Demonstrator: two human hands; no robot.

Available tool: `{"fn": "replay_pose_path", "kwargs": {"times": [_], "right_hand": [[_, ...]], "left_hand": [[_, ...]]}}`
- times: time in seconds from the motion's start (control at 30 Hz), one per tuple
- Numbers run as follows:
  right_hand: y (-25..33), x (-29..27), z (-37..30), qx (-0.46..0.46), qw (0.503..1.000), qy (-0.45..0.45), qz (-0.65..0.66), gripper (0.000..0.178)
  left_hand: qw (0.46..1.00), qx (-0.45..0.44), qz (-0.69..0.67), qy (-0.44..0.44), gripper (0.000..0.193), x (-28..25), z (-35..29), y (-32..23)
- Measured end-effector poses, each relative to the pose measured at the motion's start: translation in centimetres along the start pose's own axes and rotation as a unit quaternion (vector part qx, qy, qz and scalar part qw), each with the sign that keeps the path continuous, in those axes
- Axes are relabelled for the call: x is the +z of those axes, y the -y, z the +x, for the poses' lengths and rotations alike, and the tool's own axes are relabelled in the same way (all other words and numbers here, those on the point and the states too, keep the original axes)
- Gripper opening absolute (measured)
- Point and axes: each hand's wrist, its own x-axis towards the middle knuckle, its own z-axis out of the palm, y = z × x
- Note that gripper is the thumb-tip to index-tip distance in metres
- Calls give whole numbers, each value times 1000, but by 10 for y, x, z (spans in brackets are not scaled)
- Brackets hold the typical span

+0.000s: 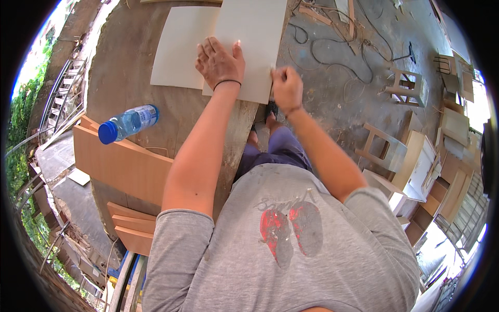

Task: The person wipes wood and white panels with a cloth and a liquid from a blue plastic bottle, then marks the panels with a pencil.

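A white rectangular panel [254, 31] lies on the worktable [127, 57], its right edge along the table's right side. It partly overlaps a second white panel [176, 47] to its left. My left hand [221, 63] rests flat across the two panels where they overlap, fingers stretched out and a dark band around the wrist. At the upper panel's right edge, near its close corner, my right hand [288, 89] is closed, slightly blurred. Something small and pale shows at its fingertips, but I cannot make out what it is.
A blue-capped plastic bottle [130, 124] lies on the table at the left, by brown wooden boards [122, 164]. Cables [332, 65] and scraps litter the floor at the upper right. Stools [408, 87] and wooden cabinets [416, 161] stand farther right.
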Motion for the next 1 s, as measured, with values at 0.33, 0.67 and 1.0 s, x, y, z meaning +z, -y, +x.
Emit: {"fn": "replay_pose_path", "kwargs": {"times": [0.33,0.67,1.0], "right_hand": [[-1,7,70,40,999,-1,-6,20],[2,1,81,55,998,29,-26,18],[1,-9,-10,26,996,75,32,20]], "left_hand": [[1000,4,3,20,70,-4,-1,-5],[999,11,20,22,73,-2,-1,-6],[999,5,30,38,72,-5,-2,0]]}}
